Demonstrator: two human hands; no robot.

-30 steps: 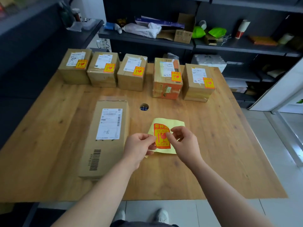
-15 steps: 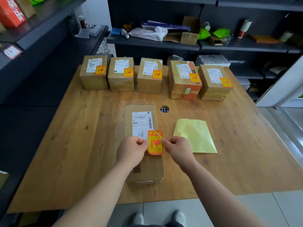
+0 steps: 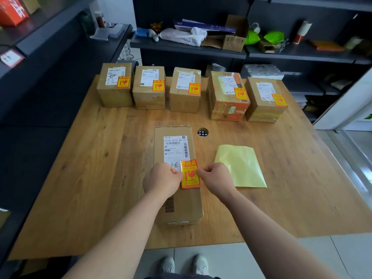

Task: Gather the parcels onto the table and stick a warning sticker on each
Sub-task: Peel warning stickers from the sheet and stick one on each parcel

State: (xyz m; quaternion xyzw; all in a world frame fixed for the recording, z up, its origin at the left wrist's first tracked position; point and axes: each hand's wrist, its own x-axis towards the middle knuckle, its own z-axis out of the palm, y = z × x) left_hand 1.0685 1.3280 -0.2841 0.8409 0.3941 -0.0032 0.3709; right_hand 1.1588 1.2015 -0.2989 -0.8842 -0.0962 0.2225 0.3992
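Just 1 view here, worn on the person's head, facing forward and tipped steeply down over the desk [image 3: 100,178]. It's a wide angle and the edges bow. The near desk edge sits close under the lens, with shoes [image 3: 184,264] on the floor [image 3: 281,258] straight below. Farther off, shelves [image 3: 187,48] fill the top of the view.

The light brown wooden table [image 3: 112,168] is matt with open grain. The long brown cardboard parcel [image 3: 185,204] is dull and matt under its white paper label [image 3: 176,150]; the orange-and-yellow warning sticker [image 3: 190,174] and pale yellow backing sheet [image 3: 240,168] look smooth and glossy.
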